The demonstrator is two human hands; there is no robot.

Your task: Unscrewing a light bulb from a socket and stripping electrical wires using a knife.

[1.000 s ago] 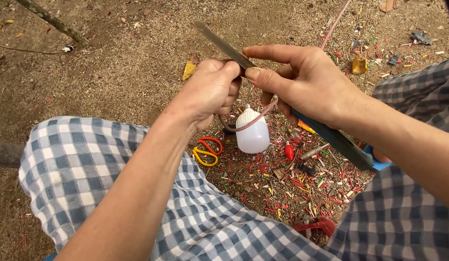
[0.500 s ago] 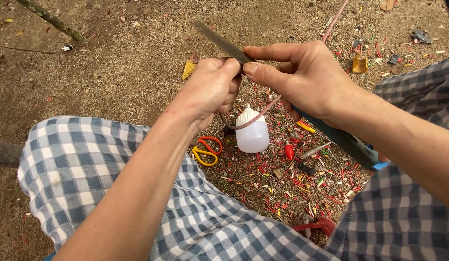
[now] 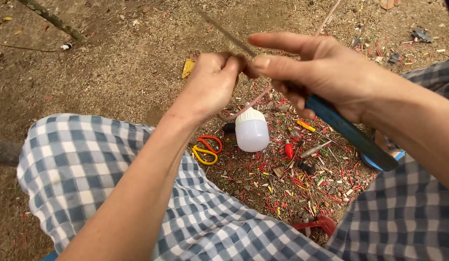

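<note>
Knife against wire, bulb hanging below.
Left hand [image 3: 212,84] pinches the wire [image 3: 243,110]; right hand [image 3: 326,72] grips the knife [image 3: 350,133], forefinger extended. Bulb [image 3: 252,130] hangs above littered ground [image 3: 113,63].

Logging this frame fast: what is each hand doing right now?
Left hand: closed, pinching the wire that the bulb hangs from.
Right hand: closed on the knife, index finger straight.

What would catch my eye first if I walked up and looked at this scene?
Two bare hands meet at the centre: the left hand pinches a pinkish wire, and the right hand grips a blue-handled knife whose blade angles up and left. Below them a white bulb hangs over dirt strewn with red and yellow wire scraps, between checked-cloth knees.
</note>
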